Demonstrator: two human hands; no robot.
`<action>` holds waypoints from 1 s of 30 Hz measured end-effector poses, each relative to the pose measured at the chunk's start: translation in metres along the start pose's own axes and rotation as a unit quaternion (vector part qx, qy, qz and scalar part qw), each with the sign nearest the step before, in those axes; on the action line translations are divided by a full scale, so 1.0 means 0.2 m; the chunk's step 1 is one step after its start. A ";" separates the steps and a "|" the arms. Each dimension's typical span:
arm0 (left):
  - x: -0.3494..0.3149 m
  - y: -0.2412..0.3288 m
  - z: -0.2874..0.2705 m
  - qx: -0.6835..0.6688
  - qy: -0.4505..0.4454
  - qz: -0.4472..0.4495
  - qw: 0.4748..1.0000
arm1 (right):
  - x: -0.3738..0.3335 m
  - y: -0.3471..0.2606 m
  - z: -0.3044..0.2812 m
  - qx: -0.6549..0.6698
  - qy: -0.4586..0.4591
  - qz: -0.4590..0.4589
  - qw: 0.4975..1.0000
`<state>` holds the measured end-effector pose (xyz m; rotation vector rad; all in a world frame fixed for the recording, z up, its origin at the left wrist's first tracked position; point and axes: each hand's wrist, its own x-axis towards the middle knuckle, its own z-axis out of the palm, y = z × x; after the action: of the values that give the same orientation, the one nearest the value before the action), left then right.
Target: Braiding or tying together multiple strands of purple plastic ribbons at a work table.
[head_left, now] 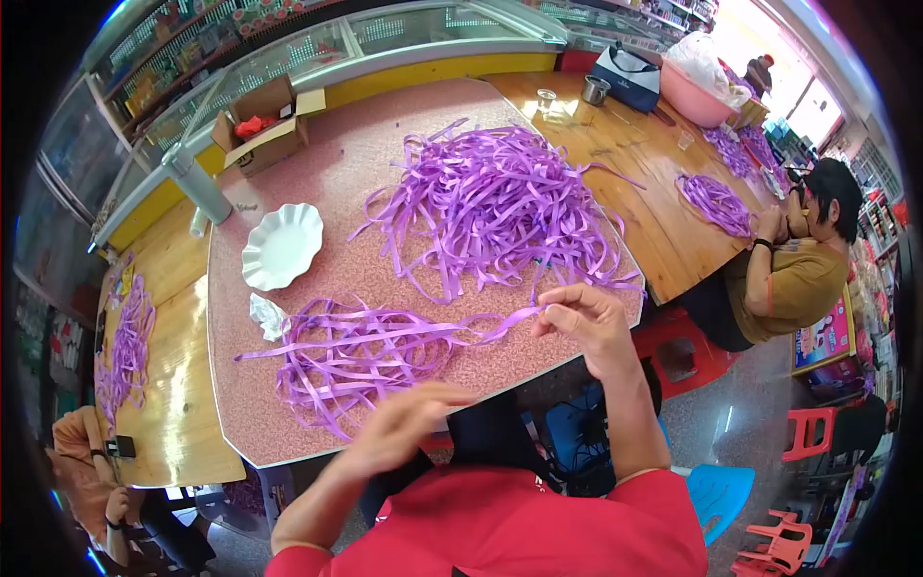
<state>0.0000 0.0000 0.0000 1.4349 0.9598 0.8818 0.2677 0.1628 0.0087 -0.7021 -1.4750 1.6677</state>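
Clearly, right hand (591, 329) pinches purple ribbon (516, 317); left hand (406, 420) blurred, unfurled; pink poster (833, 335) lettered.

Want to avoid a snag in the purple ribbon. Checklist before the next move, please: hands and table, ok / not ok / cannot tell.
1. Right hand has the purple strip: ok, pinched.
2. Left hand empty: cannot tell, it is blurred and its palm side is hidden.
3. Near ribbon pile free of crossings: not ok, strands overlap and loop across each other.
4. Large ribbon heap apart from the white dish: ok, bare tabletop shows between.
5. Crumpled white tissue off the near pile: cannot tell, it sits right at its edge.
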 end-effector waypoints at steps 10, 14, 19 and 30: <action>0.52 -0.05 0.43 -0.288 0.173 0.113 0.935 | -0.13 0.04 0.27 0.066 0.058 -0.129 0.988; 0.55 0.04 0.40 -0.423 0.176 0.097 0.884 | -0.12 0.11 0.33 -0.017 0.107 -0.198 0.974; 0.51 0.10 0.37 -0.478 0.167 0.069 0.860 | -0.13 0.14 0.41 0.026 0.135 -0.195 0.971; 0.44 0.02 0.21 -0.486 0.251 0.129 0.827 | -0.09 0.19 0.36 0.031 0.140 -0.284 0.948</action>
<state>0.0733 0.0648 0.0013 0.4339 0.5047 1.6934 0.2115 0.1071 -0.0171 -0.4027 -1.2600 1.1145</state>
